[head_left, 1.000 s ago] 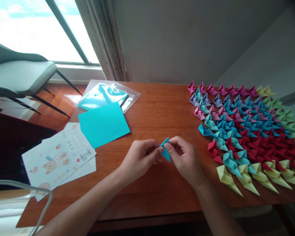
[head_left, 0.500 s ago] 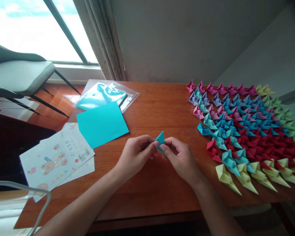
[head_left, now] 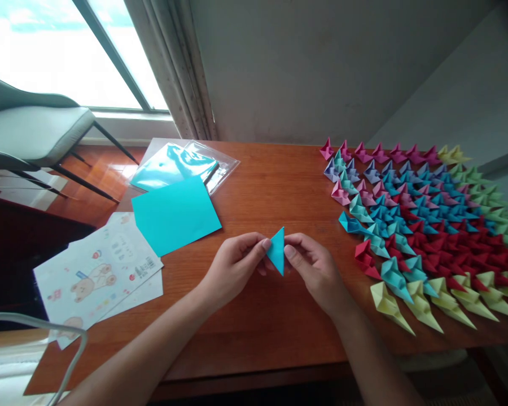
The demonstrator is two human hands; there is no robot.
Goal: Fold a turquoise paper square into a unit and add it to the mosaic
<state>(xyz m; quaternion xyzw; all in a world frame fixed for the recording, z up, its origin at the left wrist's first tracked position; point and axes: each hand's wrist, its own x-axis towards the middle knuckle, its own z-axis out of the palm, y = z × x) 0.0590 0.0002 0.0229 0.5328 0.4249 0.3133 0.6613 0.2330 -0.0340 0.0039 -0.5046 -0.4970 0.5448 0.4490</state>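
Desk: wooden top (head_left: pixel 279 186) against a grey wall (head_left: pixel 322 67); window (head_left: pixel 46 51) and curtain (head_left: pixel 173 67) at the far left, grey chair (head_left: pixel 34 127) beyond the left edge.
Left hand: (head_left: pixel 232 268) thumb and forefinger pinched on the left edge of the blue triangle (head_left: pixel 278 251); other fingers curled under.
Right hand: (head_left: pixel 315 270) thumb and forefinger pinched on the triangle's right edge; other fingers loosely bent.
Blue triangle: small folded paper shape, held between both hands over the front middle of the desk, one point up and one down; touching the wood or just above it, cannot tell.
Folded pieces: (head_left: pixel 423 225) many finished shapes in overlapping rows on the right of the desk, in pink, purple, blue, red, green and yellow; nearest ones just beside the right hand.
Flat blue sheet: (head_left: pixel 175 214) unfolded, lying left of the hands, its far corner over the plastic bag (head_left: pixel 182 163).
Plastic bag: more blue paper inside, near the far left corner.
Printed sheets: (head_left: pixel 97 270) two or so, with a bear drawing, at the left edge.
Done, by the look of it: most of the pile folded and laid out; the piece in hand partway, flat and not yet shaped like the rest.
Left, by the look of it: remaining folds on this piece, plus the flat sheet and whatever the bag holds.
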